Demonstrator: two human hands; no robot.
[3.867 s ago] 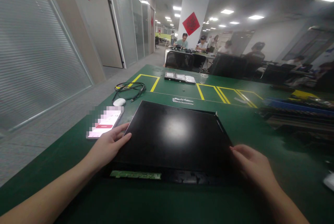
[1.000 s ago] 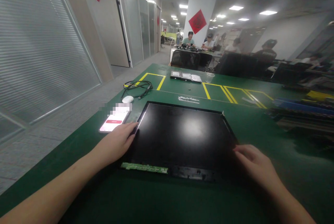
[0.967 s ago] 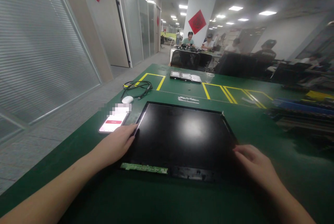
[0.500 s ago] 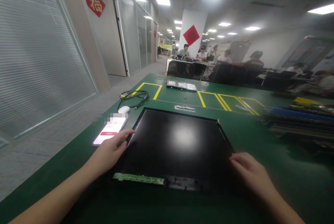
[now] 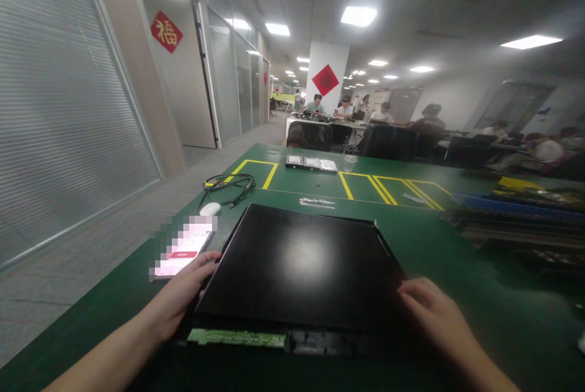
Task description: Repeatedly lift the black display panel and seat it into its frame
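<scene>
A black LCD panel [image 5: 265, 270] with a bright ceiling reflection sits in front of me over a thin black frame [image 5: 331, 343]. Along the near edge runs a green circuit board [image 5: 237, 338]. My left hand [image 5: 185, 294] grips the panel's left edge, fingertips at the rim and thumb partly hidden behind it. On that side the panel stands slightly raised from the frame. At the right edge, my right hand [image 5: 432, 306] pinches the rim with thumb and fingers close together; the dark area there hides the exact contact.
Left of the panel lie a lit phone [image 5: 183, 255], a white mouse [image 5: 210, 210] and a coiled black cable [image 5: 233, 185]. Hard drives [image 5: 311, 163] and a clear cup [image 5: 350, 163] stand farther back on the green table [image 5: 388, 203]. Blurred blue and yellow items are at right.
The panel has risen a little at its left side, covering the frame's left and far inner edges. My left hand has moved with it. The view has tilted up slightly.
</scene>
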